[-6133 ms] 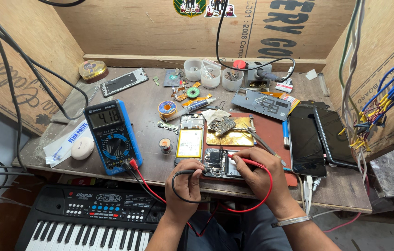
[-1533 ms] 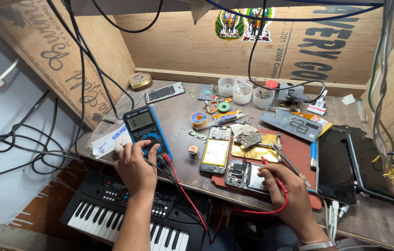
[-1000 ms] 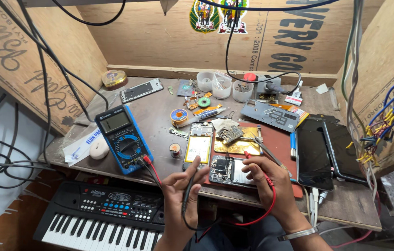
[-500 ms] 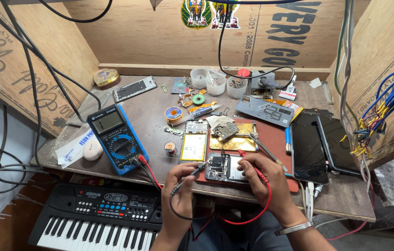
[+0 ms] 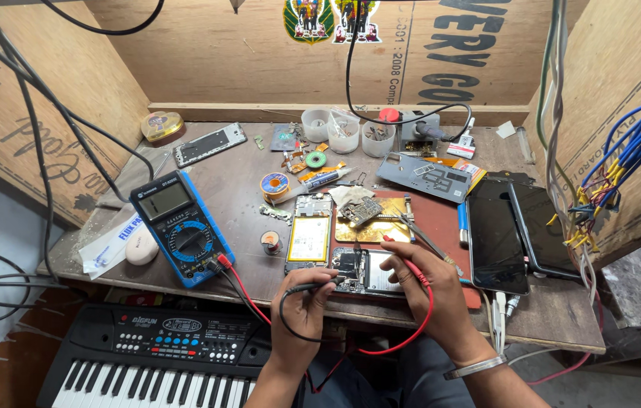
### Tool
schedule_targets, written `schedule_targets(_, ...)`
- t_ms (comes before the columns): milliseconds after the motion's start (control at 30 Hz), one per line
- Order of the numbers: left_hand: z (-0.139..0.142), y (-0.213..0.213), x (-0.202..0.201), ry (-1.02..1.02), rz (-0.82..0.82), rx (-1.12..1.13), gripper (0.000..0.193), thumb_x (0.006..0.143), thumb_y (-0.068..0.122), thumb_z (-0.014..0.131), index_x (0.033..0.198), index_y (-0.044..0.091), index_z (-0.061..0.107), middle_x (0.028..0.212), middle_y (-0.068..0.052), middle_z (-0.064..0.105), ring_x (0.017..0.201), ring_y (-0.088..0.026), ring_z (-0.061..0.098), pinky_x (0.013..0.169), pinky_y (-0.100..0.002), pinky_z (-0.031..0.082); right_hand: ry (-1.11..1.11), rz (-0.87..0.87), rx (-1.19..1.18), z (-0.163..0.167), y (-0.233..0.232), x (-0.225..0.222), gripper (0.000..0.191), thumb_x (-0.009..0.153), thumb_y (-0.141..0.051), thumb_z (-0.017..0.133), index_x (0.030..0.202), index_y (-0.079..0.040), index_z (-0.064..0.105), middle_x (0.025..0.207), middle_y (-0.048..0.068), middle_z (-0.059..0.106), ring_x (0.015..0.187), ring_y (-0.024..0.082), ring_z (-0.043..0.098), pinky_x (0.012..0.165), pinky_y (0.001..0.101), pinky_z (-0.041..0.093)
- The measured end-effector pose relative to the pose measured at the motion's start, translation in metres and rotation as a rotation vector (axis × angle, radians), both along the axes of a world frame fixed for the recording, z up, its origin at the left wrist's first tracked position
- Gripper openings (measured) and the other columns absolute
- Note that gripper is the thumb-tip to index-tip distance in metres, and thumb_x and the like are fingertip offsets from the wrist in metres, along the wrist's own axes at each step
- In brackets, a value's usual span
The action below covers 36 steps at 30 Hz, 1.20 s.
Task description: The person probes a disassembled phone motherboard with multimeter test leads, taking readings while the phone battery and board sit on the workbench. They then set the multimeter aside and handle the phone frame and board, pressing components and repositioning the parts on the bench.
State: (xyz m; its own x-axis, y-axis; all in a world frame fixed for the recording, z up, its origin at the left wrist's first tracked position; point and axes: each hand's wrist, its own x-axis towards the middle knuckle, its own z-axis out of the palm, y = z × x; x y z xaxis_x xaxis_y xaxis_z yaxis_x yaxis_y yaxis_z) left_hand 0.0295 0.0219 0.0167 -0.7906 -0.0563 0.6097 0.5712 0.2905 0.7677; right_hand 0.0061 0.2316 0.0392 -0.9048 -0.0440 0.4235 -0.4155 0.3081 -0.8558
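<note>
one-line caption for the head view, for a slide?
Left hand and right hand hold black probe and red probe on an opened phone beside a blue multimeter.

The black probe (image 5: 311, 288) is a slim dark rod, lying nearly level with its tip pointing toward 3 o'clock at the opened phone (image 5: 363, 271); its black lead loops down toward 6 o'clock. The red probe (image 5: 405, 255) slants across from 10 o'clock to 4 o'clock, and its red lead curves down and back toward 9 o'clock. The opened phone lies flat, back cover off, dark circuit board bared, at the desk's near edge, at 3 o'clock from the blue multimeter (image 5: 181, 225), which lies face up.
</note>
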Motion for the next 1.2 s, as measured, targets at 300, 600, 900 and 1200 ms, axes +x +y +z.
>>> schedule_targets(300,-0.024,0.0,-0.008,-0.116,-0.063,0.205,0.013,0.097,0.014,0.066,0.103,0.003,0.06,0.107,-0.011,0.074,0.084,-0.019,0.07,0.076,-0.031,0.06,0.238,-0.06,0.1,0.0,0.001,-0.006,0.027,0.092,-0.012,0.071,0.117,-0.003,0.075,0.103,0.014,0.072,0.093,0.024,0.07,0.08,0.0331,0.056)
schedule_targets(600,-0.013,0.0,-0.004,0.04,0.013,-0.005,0.01,0.099,0.011,0.067,0.099,0.003,0.062,0.102,-0.011,0.075,0.095,-0.023,0.074,0.084,-0.034,0.059,0.151,-0.036,0.05,0.008,-0.001,-0.001,0.018,0.094,-0.015,0.069,0.104,-0.002,0.076,0.099,0.009,0.078,0.091,0.019,0.077,0.077,0.0305,0.059)
schedule_targets(900,-0.01,0.0,-0.002,0.089,0.06,-0.095,0.009,0.097,0.007,0.067,0.099,0.004,0.06,0.101,-0.01,0.075,0.091,-0.025,0.073,0.079,-0.033,0.059,0.131,-0.076,0.042,0.012,-0.002,0.003,0.02,0.092,-0.018,0.072,0.103,-0.003,0.077,0.095,0.009,0.079,0.085,0.018,0.077,0.073,0.03,0.059)
schedule_targets(1200,-0.01,0.0,-0.002,0.091,0.046,-0.093,0.008,0.098,0.007,0.067,0.1,0.004,0.059,0.102,-0.01,0.075,0.09,-0.024,0.073,0.077,-0.033,0.059,0.113,-0.068,0.079,0.015,-0.004,0.004,0.017,0.091,-0.016,0.072,0.103,-0.005,0.079,0.094,0.008,0.081,0.082,0.016,0.078,0.072,0.029,0.059)
